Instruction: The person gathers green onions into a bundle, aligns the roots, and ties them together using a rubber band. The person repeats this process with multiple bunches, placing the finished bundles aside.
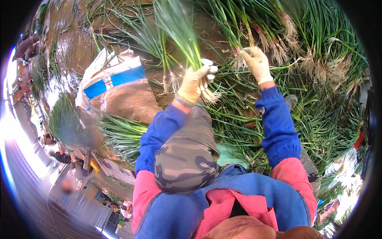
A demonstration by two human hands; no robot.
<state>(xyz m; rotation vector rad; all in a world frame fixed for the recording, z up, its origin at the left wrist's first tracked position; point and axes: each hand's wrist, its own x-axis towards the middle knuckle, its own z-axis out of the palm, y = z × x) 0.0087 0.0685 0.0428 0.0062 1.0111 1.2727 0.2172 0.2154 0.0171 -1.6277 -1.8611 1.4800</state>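
My left hand (192, 82), in a pale glove, is closed around a bunch of green onions (191, 50). Their leaves point away from me, and white roots (211, 95) hang out below the fist. Further right, my gloved right hand (257, 63) pinches a yellowed green onion stalk (250, 34) between thumb and fingers; its lower end is hidden by the hand. Just beside those fingertips are the reddish base and roots of another green onion (235, 53). A few loose green onions (164, 59) lie left of the held bunch, roots towards me.
Rooted green onions (316, 44) are heaped at the far right. Stripped leaves (238, 119) litter the wet ground between and beside my legs. To the left lies a white-and-blue sack (125, 89), with a bunch of green onions (125, 134) nearer me. Other people (67, 158) are at the left.
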